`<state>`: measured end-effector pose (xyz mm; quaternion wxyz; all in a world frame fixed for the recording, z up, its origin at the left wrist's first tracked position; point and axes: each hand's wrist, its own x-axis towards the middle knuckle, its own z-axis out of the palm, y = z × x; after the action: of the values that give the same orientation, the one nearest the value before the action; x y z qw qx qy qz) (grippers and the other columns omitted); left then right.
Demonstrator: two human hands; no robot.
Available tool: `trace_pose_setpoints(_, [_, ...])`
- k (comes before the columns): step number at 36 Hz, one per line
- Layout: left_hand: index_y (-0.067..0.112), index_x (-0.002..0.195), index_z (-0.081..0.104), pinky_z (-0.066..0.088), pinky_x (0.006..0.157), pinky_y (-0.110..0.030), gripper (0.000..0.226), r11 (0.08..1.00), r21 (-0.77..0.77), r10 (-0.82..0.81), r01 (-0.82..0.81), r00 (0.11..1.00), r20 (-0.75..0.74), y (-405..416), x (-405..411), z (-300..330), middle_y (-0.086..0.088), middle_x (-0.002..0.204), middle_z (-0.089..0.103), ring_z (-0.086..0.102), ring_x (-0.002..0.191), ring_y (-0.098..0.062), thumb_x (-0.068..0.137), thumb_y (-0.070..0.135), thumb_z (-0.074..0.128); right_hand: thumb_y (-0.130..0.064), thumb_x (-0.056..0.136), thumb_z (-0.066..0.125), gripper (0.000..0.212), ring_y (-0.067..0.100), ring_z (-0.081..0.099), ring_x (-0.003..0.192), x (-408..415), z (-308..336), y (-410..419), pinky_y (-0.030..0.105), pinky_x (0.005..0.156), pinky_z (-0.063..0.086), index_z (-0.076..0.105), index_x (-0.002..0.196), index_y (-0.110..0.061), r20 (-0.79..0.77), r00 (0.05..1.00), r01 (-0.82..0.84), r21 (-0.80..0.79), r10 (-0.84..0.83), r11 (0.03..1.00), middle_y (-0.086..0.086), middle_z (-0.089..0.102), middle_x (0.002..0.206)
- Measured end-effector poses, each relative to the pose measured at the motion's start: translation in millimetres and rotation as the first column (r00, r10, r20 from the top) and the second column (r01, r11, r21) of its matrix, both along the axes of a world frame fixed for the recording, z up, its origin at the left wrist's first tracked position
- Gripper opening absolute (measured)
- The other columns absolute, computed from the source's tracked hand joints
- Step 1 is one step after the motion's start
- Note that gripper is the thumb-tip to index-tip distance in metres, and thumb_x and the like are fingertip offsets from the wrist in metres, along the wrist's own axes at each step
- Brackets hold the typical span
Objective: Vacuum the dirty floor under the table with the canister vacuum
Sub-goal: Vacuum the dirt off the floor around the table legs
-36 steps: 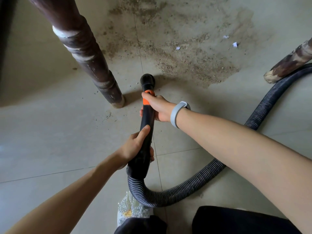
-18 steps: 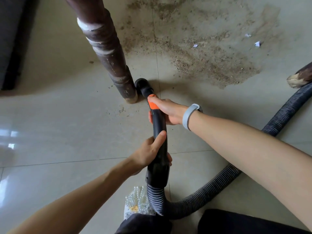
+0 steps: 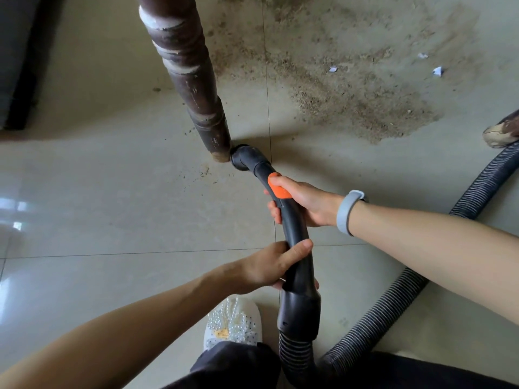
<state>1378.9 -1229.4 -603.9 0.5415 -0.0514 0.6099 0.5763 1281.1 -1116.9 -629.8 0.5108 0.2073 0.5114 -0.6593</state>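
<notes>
I hold a black vacuum hose handle (image 3: 297,248) with an orange slider. My right hand (image 3: 303,202) grips its upper part by the orange piece; my left hand (image 3: 272,265) grips it lower down, thumb on top. The open nozzle end (image 3: 243,158) sits on the floor, touching the foot of a dark wooden table leg (image 3: 193,88). A little grit (image 3: 205,171) lies just left of the nozzle. A wide patch of brown dirt (image 3: 351,91) with small white paper scraps (image 3: 437,71) spreads across the tiles beyond. The canister itself is out of view.
The ribbed hose (image 3: 421,276) loops from the handle round to the right edge. A second table leg foot (image 3: 502,130) shows at the right. A dark furniture base (image 3: 25,66) stands at the far left. My white beaded shoe (image 3: 233,321) is below the handle.
The nozzle has swung left from the tile in front of the dirt patch to the foot of the table leg. Both hands kept their grip on the handle.
</notes>
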Motion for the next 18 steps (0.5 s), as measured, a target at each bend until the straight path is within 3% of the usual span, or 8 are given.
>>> trace_pose_setpoints(4, [0.005,0.103,0.056,0.049,0.098,-0.048,0.053,1.0,-0.024,0.019,-0.02,0.999,-0.045,2.9,-6.6,-1.4,-0.01,0.097,0.072,0.069,0.095,-0.019,0.098,0.052,0.032,-0.037,0.097,0.047,0.03,0.015,0.049,0.048,-8.0,0.0,2.2,0.024,0.051,0.048,0.042,0.105,-0.009,0.006,0.999,0.048,-0.019,-0.048,0.999,0.006,0.051,0.064])
trace_pose_setpoints(11, [0.001,0.1,0.049,0.055,0.088,-0.047,0.046,0.971,-0.076,0.219,-0.228,0.969,-0.117,-1.1,-28.5,-4.5,-0.02,0.087,0.069,0.069,0.077,-0.029,0.097,0.046,0.04,-0.038,0.096,0.048,0.029,0.012,0.045,0.041,-33.1,-0.1,-15.4,0.018,0.043,0.044,0.046,0.092,-0.009,0.083,0.972,0.228,-0.068,-0.222,0.971,0.004,0.047,0.059])
trace_pose_setpoints(18, [0.013,0.097,0.052,0.052,0.092,-0.053,0.041,0.983,-0.04,0.176,-0.178,0.983,-0.043,10.3,-25.6,-7.4,-0.028,0.114,0.064,0.066,0.102,-0.037,0.091,0.053,0.052,-0.044,0.096,0.044,0.036,0.009,0.043,0.037,-25.2,-7.8,2.1,0.016,0.037,0.04,0.047,0.092,-0.008,0.174,0.953,0.272,-0.125,-0.249,0.954,0.001,0.046,0.054])
